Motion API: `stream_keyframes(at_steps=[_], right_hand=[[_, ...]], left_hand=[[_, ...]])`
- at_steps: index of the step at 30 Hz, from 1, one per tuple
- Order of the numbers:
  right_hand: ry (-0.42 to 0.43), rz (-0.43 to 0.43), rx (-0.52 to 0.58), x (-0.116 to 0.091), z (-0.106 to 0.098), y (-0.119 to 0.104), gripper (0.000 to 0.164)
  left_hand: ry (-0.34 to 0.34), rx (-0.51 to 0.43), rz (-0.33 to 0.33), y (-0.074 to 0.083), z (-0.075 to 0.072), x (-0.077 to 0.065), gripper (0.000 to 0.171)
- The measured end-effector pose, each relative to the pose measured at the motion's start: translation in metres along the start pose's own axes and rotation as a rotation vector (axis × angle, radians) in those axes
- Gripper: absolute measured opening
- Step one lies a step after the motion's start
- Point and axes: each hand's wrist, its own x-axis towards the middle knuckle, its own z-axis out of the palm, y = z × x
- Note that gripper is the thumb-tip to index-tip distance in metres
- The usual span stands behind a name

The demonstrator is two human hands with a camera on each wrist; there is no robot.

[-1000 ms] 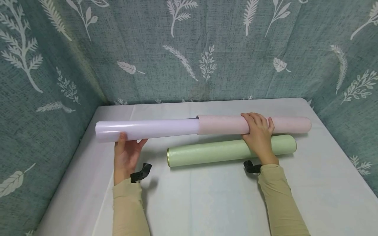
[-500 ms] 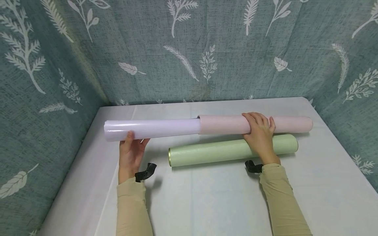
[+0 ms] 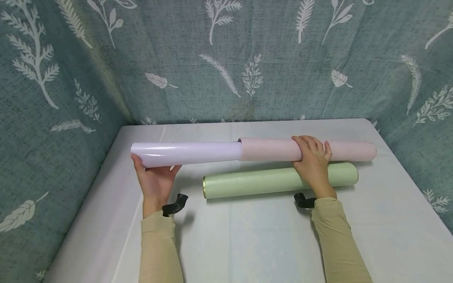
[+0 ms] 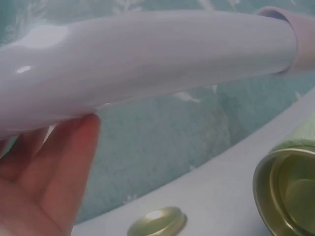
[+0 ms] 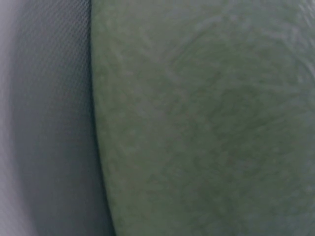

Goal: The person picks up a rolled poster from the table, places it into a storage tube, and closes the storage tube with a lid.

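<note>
A glossy pale lilac rolled sheet (image 3: 187, 152) runs sideways, its right end inside the open mouth of a pink tube (image 3: 265, 149). My left hand (image 3: 157, 184) holds the roll near its left end, thumb at that end and fingers at the underside. In the left wrist view, the fingers (image 4: 74, 162) meet the roll's lower side. My right hand (image 3: 313, 165) grips the pink tube from above around its middle. Under the right wrist lies a light green tube (image 3: 247, 184) with a gold rim; its surface (image 5: 206, 128) fills most of the right wrist view.
A round gold lid (image 4: 157, 222) lies on the white table (image 3: 265, 236), seen in the left wrist view. The green tube's gold-lined mouth (image 4: 290, 187) faces left. A leaf-patterned green curtain (image 3: 191, 94) stands behind and at both sides.
The lilac roll has slid right, deeper into the pink tube, so less shows. My left hand moved right with it, and its thumb shifted to the roll's left end. The right hand stays put.
</note>
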Motion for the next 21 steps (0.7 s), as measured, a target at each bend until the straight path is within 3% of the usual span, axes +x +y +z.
stream_keyframes(at_steps=[3, 11, 21], right_hand=[[0.001, -0.004, 0.002, -0.0003, 0.0000, 0.0000, 0.069], [0.003, -0.006, 0.004, -0.0001, 0.0006, 0.0003, 0.069], [-0.001, -0.003, 0.004, -0.0002, 0.0006, 0.0009, 0.069]], left_hand=[[-0.016, -0.002, 0.010, -0.0014, -0.0031, 0.0024, 0.065], [0.025, -0.027, 0.023, -0.0030, -0.0058, 0.0049, 0.060], [0.068, 0.128, 0.061, -0.0040, -0.0066, 0.0039, 0.053]])
